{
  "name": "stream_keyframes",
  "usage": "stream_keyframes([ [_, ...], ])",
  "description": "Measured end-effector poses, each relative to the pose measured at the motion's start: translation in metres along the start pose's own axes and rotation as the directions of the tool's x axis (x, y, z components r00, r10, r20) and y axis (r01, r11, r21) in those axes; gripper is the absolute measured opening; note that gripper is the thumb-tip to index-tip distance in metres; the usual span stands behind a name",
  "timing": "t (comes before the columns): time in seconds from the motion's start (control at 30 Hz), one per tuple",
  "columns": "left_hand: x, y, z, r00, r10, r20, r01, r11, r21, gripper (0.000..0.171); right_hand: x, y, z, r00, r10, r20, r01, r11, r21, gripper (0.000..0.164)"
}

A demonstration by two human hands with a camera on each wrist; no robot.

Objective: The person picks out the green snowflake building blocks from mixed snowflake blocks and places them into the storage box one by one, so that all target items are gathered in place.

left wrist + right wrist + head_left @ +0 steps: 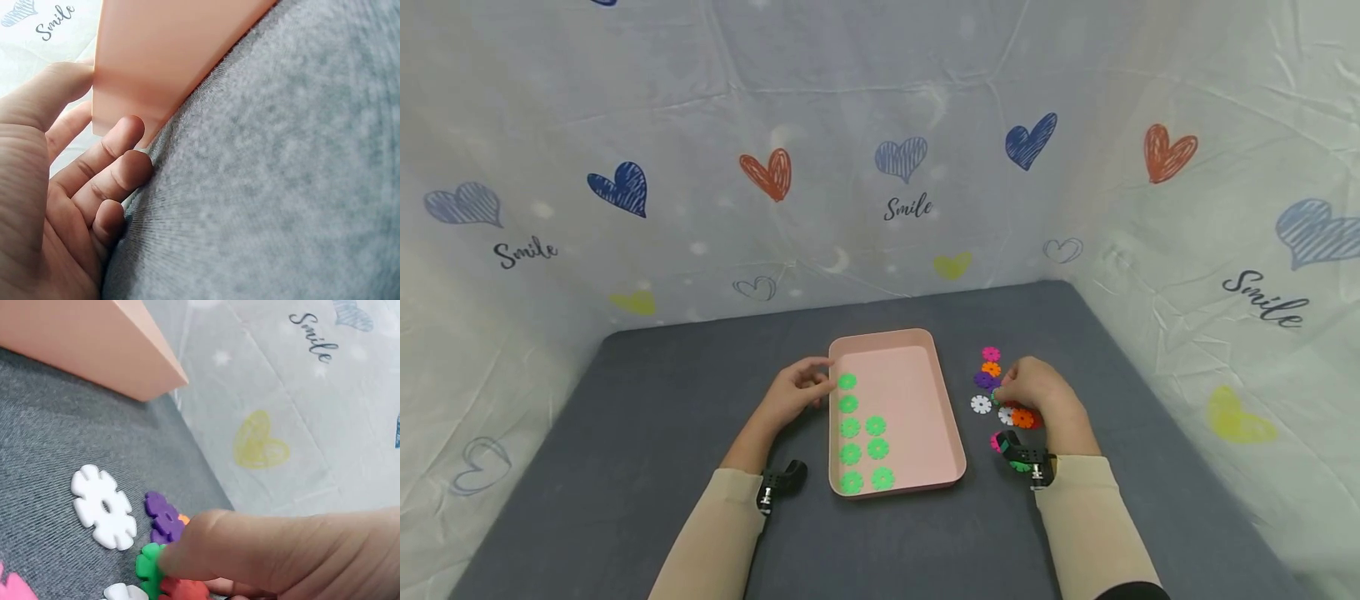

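My right hand (1037, 387) is over a loose group of plastic flower-shaped pieces right of the tray. Its thumb and finger pinch a green flower-shaped piece (149, 570), with a red one (182, 589) just beneath and a purple one (164, 517) beside it. A white flower piece (104, 507) lies nearby. My left hand (793, 387) is at the left side of the pink tray (913, 400), fingers loosely bent and fingertips right at its wall (144, 69). Inside the tray, light green flower pieces (850, 427) form two columns on the left.
Orange (991, 368) and pink (991, 354) pieces lie at the far end of the group. Another green piece (1020, 467) is partly hidden by the right wrist camera (1026, 452). Everything rests on a dark grey cloth-covered table (647, 433), with a printed curtain (835, 100) behind.
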State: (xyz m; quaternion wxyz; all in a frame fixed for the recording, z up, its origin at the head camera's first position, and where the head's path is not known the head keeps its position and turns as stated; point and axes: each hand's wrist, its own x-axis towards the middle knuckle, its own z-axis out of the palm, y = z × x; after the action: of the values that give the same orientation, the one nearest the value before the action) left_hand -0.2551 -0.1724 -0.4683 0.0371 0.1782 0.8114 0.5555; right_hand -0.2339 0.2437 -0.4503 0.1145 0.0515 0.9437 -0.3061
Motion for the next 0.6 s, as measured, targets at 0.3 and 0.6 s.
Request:
stream_keyframes([
  [0.3,0.0,0.0,0.0,1.0,0.006,0.004,-0.006,1.0,-0.002,0.045,-0.002,-0.007,-0.002,1.0,0.016,-0.014,-0.017,0.997,-0.071,0.035],
  [0.6,0.001,0.0,0.0,1.0,0.013,0.001,-0.013,1.0,-0.005,0.044,0.001,-0.013,-0.005,0.991,-0.102,-0.09,0.112,0.988,0.11,0.032],
])
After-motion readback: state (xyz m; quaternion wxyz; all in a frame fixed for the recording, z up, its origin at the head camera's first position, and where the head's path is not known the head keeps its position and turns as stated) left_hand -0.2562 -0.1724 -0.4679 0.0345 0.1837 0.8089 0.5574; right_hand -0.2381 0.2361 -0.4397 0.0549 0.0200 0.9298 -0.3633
